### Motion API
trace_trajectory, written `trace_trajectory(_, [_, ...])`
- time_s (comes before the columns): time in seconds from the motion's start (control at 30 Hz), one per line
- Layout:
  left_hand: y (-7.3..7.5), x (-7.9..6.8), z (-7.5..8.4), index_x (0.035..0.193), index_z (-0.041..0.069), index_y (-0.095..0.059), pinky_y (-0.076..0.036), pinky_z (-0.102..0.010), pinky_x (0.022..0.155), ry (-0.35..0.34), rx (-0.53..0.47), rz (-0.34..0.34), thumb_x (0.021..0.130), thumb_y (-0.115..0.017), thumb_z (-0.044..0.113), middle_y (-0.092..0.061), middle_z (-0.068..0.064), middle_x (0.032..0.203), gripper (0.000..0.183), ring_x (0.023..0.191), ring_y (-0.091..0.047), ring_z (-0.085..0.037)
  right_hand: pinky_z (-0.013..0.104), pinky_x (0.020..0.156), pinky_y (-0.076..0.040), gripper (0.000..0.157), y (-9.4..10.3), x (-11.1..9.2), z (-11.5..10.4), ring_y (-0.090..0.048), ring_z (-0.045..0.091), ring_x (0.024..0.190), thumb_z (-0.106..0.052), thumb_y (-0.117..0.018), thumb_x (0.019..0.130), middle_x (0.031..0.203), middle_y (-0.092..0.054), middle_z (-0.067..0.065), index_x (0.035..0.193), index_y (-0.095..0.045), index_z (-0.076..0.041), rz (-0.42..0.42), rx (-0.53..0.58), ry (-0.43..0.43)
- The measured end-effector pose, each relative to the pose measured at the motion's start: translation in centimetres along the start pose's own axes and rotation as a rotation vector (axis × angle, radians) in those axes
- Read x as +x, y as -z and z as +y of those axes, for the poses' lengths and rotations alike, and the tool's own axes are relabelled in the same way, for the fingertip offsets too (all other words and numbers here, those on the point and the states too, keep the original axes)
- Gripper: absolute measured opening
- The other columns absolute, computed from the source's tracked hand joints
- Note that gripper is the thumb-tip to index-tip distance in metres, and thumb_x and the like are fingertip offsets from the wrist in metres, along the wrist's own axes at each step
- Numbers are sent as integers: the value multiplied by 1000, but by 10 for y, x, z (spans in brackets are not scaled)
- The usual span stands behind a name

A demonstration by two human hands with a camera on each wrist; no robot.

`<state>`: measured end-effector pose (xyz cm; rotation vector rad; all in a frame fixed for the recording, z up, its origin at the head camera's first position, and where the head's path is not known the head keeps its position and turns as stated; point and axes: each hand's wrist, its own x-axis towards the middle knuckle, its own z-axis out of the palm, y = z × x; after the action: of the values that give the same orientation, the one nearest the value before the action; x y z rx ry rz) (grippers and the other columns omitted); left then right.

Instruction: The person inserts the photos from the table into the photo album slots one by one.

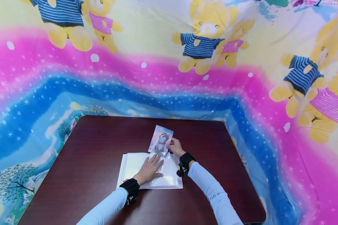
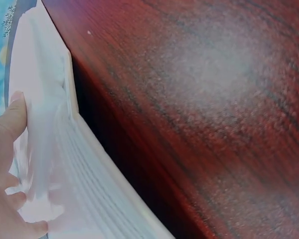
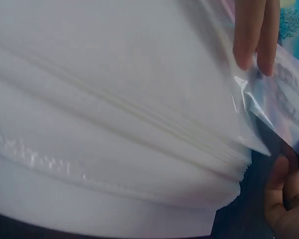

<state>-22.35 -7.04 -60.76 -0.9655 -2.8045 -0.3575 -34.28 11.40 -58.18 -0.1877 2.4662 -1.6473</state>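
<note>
An album with clear plastic sleeves lies spread on the table, its white pages facing up. A photo card of a grey kitten on a pink and blue ground stands at the album's far edge, its lower end by the mouth of a sleeve. My right hand pinches the card's right edge; in the right wrist view its thumb and fingers grip the card. My left hand rests on the pages with fingers spread, near the sleeve opening. In the left wrist view its fingertips touch the glossy plastic.
The dark reddish-brown table has rounded corners and extends around the album. A patterned cloth with bears hangs behind and along the sides. Black straps with small cameras sit on both wrists.
</note>
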Motion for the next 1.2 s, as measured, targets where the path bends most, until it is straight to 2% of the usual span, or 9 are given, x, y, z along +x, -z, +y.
trace_trajectory(0.23, [0, -4, -2, 142, 0, -50, -33, -65, 104, -4, -52, 15, 91, -69, 40, -39, -26, 150, 68, 139, -35, -44, 37, 65, -54, 5, 10, 3, -3, -63, 28, 75, 5, -64, 91, 81, -64, 15, 89, -60, 3, 67, -197, 101])
trace_trajectory(0.4, [1, -5, -2, 143, 0, -49, -32, -65, 105, -2, -55, 4, 92, -67, 41, -40, -25, 150, 68, 139, -34, -44, 35, 58, -43, 9, 13, 9, -1, -54, 21, 62, 5, -66, 87, 69, -59, 6, 86, -65, -4, 59, -354, 263])
trace_trajectory(0.5, [0, -5, -2, 142, 0, -50, -32, -64, 105, -6, -45, 2, 92, -67, 42, -40, -25, 150, 67, 139, -35, -43, 33, 59, -37, 10, 11, 10, -5, -48, 20, 60, 8, -63, 86, 67, -54, 7, 86, -62, -2, 21, -433, 262])
trace_trajectory(0.57, [-1, -5, -2, 142, 1, -51, -32, -64, 105, -9, -43, 9, 92, -67, 41, -41, -25, 149, 67, 138, -35, -43, 30, 59, -35, 13, 11, 10, -7, -47, 19, 61, 11, -62, 86, 70, -54, 7, 93, -62, 0, -31, -452, 257])
trace_trajectory(0.7, [-5, -7, -1, 140, 2, -53, -33, -63, 105, -22, -28, 38, 92, -68, 40, -43, -25, 148, 63, 137, -38, -43, 33, 58, -41, 38, 13, 7, -8, -51, 19, 60, 6, -59, 92, 73, -57, 8, 129, -51, 1, -168, -339, 240])
trace_trajectory(0.8, [-9, -12, 0, 138, 5, -56, -37, -63, 102, -52, 19, 85, 93, -68, 36, -45, -24, 146, 56, 134, -42, -42, 43, 78, -45, 53, 12, 5, -9, -57, 22, 59, -6, -55, 99, 72, -59, 7, 147, -33, -4, -214, -241, 258])
trace_trajectory(0.93, [-10, -22, 7, 132, 10, -61, -44, -61, 94, -113, 67, 173, 93, -68, 23, -50, -21, 142, 41, 128, -48, -40, 52, 95, -39, 50, 9, 6, -13, -62, 26, 73, -13, -53, 103, 87, -63, 11, 147, -33, -4, -174, -194, 255])
trace_trajectory(1.07, [-7, -34, 15, 130, 11, -62, -45, -56, 93, -153, 30, 233, 93, -66, 17, -51, -19, 142, 38, 127, -49, -37, 45, 81, -49, 48, 6, 10, -20, -62, 35, 89, -3, -56, 100, 112, -60, 21, 143, -35, 0, -100, -109, 180])
trace_trajectory(1.2, [-3, -45, 20, 129, 12, -62, -45, -51, 93, -185, 12, 265, 93, -69, 21, -53, -17, 140, 38, 126, -51, -35, 35, 73, -46, 61, 5, 14, -23, -59, 36, 81, 9, -55, 96, 110, -58, 25, 149, -28, -3, -58, -83, 185])
